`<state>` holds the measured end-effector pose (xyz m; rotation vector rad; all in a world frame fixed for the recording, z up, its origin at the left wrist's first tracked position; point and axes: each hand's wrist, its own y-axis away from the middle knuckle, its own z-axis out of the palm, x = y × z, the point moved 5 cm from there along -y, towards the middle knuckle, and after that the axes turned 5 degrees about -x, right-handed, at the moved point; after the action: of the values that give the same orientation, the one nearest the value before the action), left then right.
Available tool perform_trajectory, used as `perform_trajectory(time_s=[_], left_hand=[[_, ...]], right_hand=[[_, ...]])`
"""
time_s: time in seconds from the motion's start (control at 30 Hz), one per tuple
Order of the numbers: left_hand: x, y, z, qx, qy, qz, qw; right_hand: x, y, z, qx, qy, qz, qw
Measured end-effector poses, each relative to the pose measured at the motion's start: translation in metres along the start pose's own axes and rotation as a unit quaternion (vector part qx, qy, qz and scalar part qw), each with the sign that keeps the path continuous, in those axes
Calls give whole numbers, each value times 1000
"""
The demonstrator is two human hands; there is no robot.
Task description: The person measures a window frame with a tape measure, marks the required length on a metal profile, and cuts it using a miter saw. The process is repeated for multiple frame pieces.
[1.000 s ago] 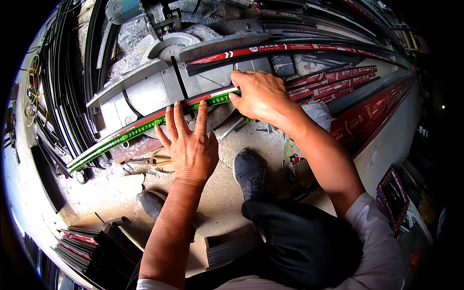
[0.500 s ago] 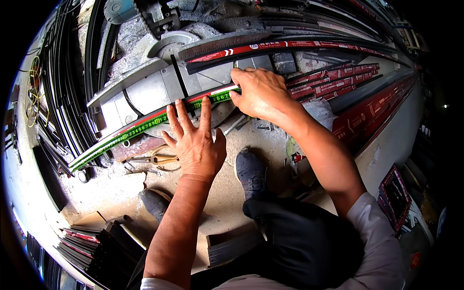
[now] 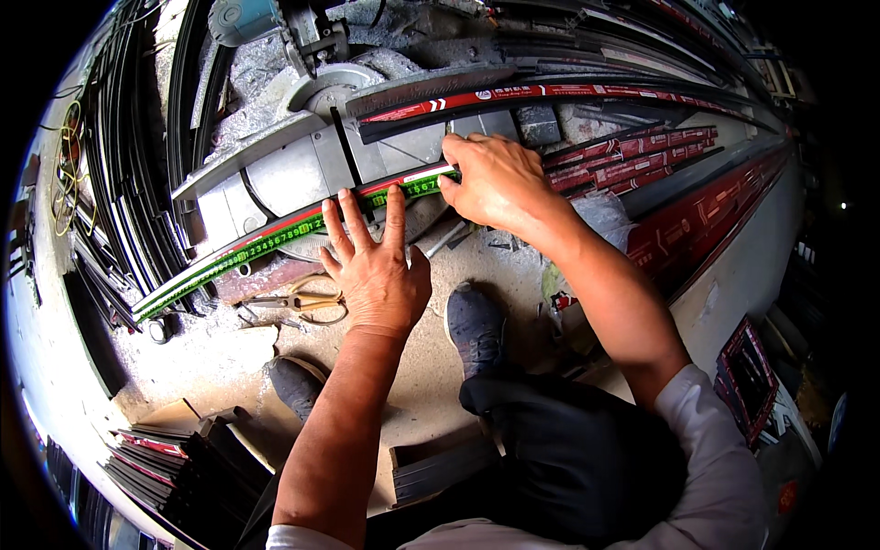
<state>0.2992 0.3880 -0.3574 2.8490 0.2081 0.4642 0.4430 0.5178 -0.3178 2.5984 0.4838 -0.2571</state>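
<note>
A green tape measure blade [image 3: 234,257] with black marks runs along a narrow strip with a red face [image 3: 298,217], slanting across the front of a metal saw table [image 3: 291,168]. My left hand [image 3: 380,284] lies with spread fingers, its fingertips pressing on the blade and strip near their middle. At the right end, my right hand [image 3: 500,179] pinches the tape between thumb and fingers; its grip hides the tape's tip. The tape's far left end reaches down toward the floor beside a small round silvery object [image 3: 159,330].
A blue-cased saw head [image 3: 240,20] stands behind the table. Another red-faced bar [image 3: 495,94] rests against the back fence. Long black bars [image 3: 128,137] fill the left, red-wrapped bars [image 3: 715,211] the right. Yellow-handled pliers [image 3: 312,301] lie on the floor near my shoes [image 3: 475,325].
The whole picture has shifted very slightly. Both hands, the tape and the strip keep their places relative to one another.
</note>
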Motion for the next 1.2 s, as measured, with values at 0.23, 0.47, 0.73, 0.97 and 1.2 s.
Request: perform_trajectory(time_s=[0.23,0.47,0.73,0.97,1.2], left_hand=[[-2,-1,4,29,24,20,999],[-2,-1,4,35,12,23,999],[-2,-2,6,43,11,37,998],[-3,-2,7,43,9,39,998],[-6,0,6,44,1,31,999]], right_hand=[[6,10,0,47,5,12,999],[15,49,-20,355,-36,-85,930],[34,75,142,77,-372,45,924],[46,34,231,-47,-329,161,929],[43,15,246,-62,-221,240,943]])
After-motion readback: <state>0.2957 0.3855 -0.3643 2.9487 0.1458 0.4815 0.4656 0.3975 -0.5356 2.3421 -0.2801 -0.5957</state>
